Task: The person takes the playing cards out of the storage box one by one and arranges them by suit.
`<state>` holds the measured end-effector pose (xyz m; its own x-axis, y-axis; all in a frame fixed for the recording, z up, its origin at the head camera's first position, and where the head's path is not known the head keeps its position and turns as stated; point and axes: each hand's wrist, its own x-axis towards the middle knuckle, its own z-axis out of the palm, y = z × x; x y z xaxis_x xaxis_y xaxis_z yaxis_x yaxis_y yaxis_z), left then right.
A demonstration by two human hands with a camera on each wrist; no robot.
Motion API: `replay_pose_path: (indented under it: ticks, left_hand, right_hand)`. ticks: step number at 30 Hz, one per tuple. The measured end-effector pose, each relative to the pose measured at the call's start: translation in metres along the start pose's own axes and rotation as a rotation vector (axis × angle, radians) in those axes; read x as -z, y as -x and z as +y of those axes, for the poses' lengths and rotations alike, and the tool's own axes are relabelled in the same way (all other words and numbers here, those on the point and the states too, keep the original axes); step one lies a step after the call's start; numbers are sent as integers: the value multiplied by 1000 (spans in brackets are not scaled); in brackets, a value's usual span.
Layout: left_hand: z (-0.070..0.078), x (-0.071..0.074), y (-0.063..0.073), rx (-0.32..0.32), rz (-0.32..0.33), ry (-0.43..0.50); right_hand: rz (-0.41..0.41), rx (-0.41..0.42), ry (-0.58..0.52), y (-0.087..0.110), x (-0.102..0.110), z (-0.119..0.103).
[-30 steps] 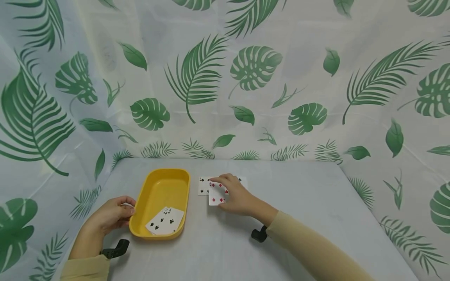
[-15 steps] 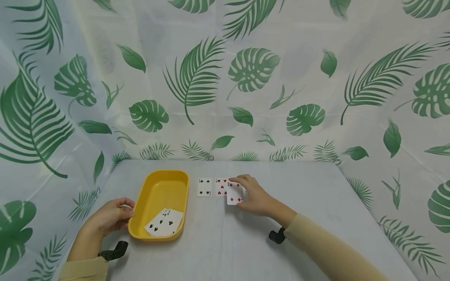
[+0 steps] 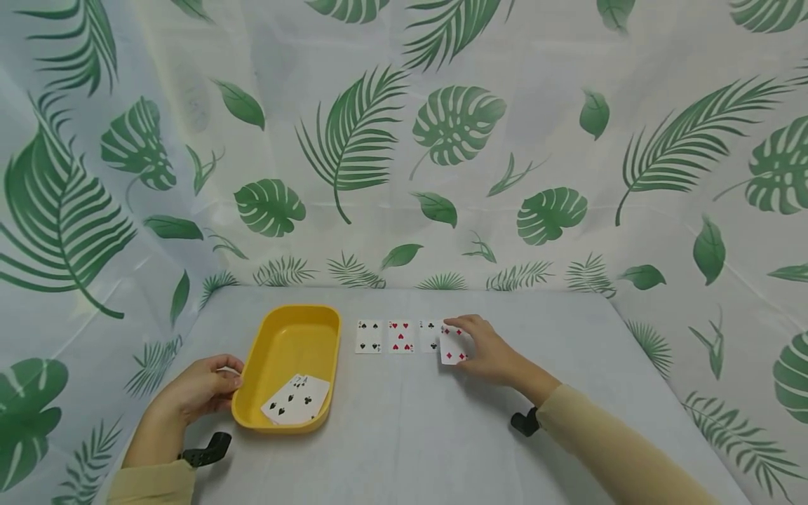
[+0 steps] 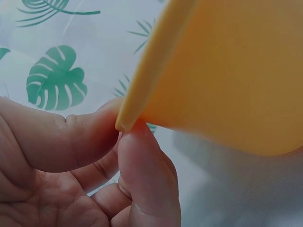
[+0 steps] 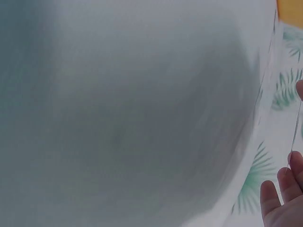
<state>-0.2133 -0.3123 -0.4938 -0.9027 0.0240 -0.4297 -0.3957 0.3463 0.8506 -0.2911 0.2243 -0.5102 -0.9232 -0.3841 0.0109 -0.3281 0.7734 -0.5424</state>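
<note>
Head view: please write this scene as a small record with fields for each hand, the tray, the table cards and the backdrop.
Left hand: pinches rim of yellow tray
Right hand: holds diamonds card; fingers partly cover it
Tray contents: overlapping black-suit cards, near end
Table cards, left to right: black four, five of hearts, black card partly hidden by diamonds card
Backdrop: white cloth with green leaves

White sheeting (image 3: 543,70) is hanging behind and along both sides, creasing faintly, showing green palm fronds (image 3: 356,133), monstera leaves (image 3: 459,123). Pale tabletop (image 3: 391,435) is stretching to sheeting's base. Soft light is falling, turning bluish at left.
</note>
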Motion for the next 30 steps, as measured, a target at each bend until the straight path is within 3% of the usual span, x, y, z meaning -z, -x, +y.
replay_pose_path:
  ticks: [4, 14, 30]
  left_hand:
    - [0, 0, -1, 6, 3, -1]
    - [-1, 1, -1, 0, -5, 3]
    - [-3, 2, -2, -6, -21, 9]
  right_hand:
    - [-2, -33, 17, -5, 2, 16]
    - [-8, -19, 72, -22, 4, 41]
    - [-61, -101, 109, -29, 3, 42]
